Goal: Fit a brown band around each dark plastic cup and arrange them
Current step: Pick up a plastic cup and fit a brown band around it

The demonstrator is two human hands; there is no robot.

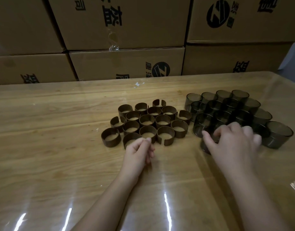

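Curls the right grip (233, 140) round the nearest dark cup (205, 147), toward the table's (60, 114) right edge; narrows the left grip (138, 150) at the rim of a front brown band (129, 139), hold unclear. Risks dragging the tightly packed bands (147, 120) askew on lifting.

Cardboard boxes (126, 27): black Chinese characters printed upside down; round black logo (160, 69) with Z-like mark.

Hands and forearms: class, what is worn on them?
Nothing: the left hand and right hand are ungloved, with no ring or watch visible. The left forearm and right forearm show no sleeve up to the frame edge. The right hand is blurred.
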